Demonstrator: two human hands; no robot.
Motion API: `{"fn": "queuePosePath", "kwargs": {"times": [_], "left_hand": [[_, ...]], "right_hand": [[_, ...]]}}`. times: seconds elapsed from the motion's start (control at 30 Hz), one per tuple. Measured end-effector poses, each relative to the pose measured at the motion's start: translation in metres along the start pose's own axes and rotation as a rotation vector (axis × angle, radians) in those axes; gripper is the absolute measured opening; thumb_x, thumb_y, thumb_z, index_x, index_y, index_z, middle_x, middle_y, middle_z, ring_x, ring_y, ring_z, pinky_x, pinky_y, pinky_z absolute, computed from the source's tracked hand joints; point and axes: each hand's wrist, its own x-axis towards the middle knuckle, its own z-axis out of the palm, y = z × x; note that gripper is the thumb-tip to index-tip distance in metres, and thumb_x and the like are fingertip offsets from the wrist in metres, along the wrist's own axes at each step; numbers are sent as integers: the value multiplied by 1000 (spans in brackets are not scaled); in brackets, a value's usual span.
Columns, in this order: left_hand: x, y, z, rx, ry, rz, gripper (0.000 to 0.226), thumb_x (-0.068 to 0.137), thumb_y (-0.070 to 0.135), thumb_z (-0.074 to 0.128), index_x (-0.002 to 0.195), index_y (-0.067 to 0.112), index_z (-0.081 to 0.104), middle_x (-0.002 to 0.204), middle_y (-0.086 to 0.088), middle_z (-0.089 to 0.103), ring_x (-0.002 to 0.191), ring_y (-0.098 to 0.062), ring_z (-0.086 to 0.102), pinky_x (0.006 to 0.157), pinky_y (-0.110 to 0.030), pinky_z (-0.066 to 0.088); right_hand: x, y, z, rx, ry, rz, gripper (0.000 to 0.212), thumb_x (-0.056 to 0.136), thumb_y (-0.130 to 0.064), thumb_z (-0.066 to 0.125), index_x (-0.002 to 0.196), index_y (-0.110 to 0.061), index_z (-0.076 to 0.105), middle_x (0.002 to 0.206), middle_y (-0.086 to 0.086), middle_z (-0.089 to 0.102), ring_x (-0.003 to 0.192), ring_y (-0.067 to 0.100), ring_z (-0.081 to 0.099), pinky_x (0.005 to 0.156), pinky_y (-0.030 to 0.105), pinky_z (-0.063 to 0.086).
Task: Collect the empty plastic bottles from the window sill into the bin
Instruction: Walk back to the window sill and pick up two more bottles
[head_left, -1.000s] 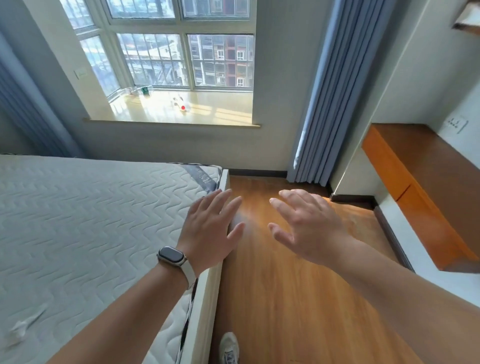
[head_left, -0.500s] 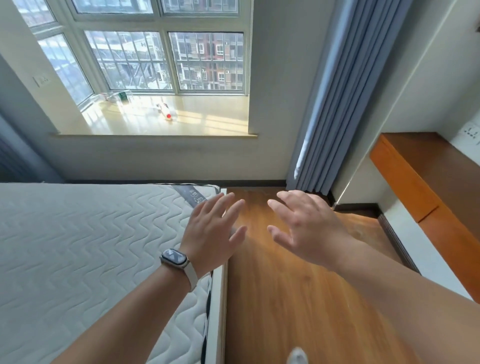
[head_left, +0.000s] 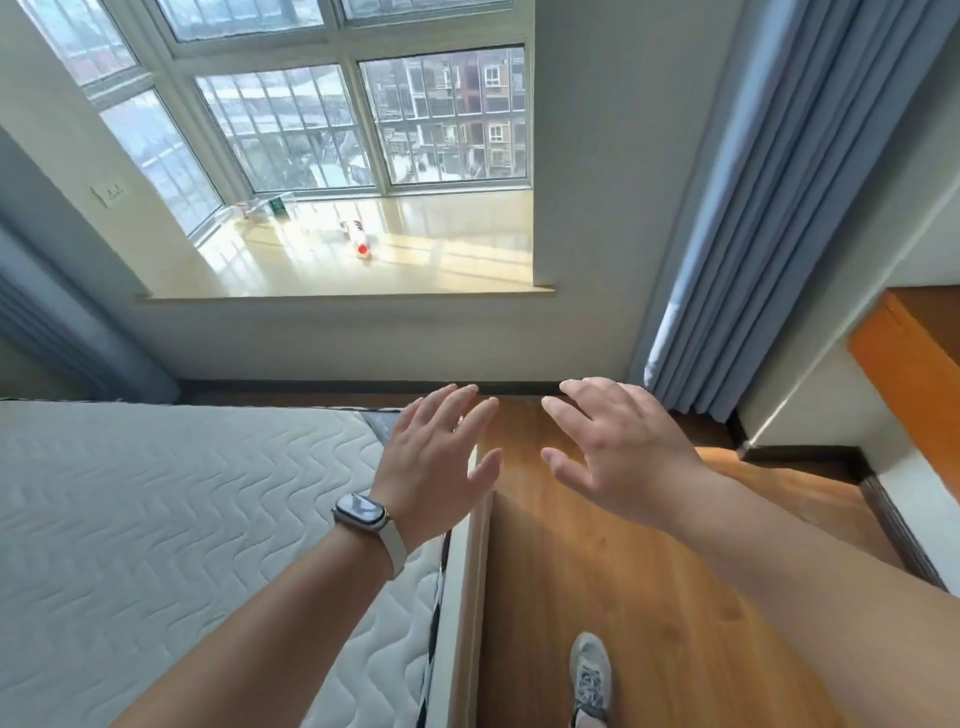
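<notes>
Window sill (head_left: 457, 270): one red-capped plastic bottle (head_left: 356, 237) lies on its side mid-sill; clear containers (head_left: 260, 208) cluster in the sill's far-left corner, count and contents unclear. Below the sill, left hand (head_left: 431, 462) and right hand (head_left: 618, 452) hover, each grip spread open, empty.

1. White quilted mattress (head_left: 156, 519), wave-stitched, fills the lower left.
2. Pale bed frame edge (head_left: 467, 597) runs along the mattress's right side, meeting the floor.
3. Brown wood-plank floor (head_left: 649, 597); sunlight falls on it at right.
4. Grey-blue curtain (head_left: 769, 208) hangs gathered right of the window; a second curtain (head_left: 62, 332) hangs at far left.
5. Multi-pane window (head_left: 363, 119); apartment blocks (head_left: 467, 109) visible beyond.
6. Wall plate (head_left: 109, 193) on the left reveal; type unclear.
7. Dark skirting board (head_left: 332, 387) below the wall.
8. Orange wooden unit (head_left: 914, 364) at right edge.
9. Grey-white shoe (head_left: 589, 675) on the floor, bottom centre.
</notes>
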Motion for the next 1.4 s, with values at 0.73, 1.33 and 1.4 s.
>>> {"fn": "queuePosePath", "kwargs": {"times": [0.73,1.33,1.4], "left_hand": [[268,-83,78,50,-10,-164,53,91,50,47,135,21,56,141,-6,56,133,-28,49,106,-49,40],[454,-276,129,-1,-51,-330,53,94,50,47,141,26,46,150,-3,45,141,-25,37,113,-44,28],[468,-292,136,8,-49,-360,54,92,51,44,139,25,49,147,-4,48,139,-27,40,111,-46,32]], "right_hand": [[269,182,46,39,53,-115,59,86,-54,40,122,-13,64,124,11,61,114,31,56,94,47,44],[552,210,101,-21,-15,-212,58,87,-56,37,123,-17,61,124,7,60,114,27,55,91,43,46],[580,215,112,16,-18,-241,58,87,-55,38,121,-15,63,122,9,61,113,30,57,89,44,48]]}}
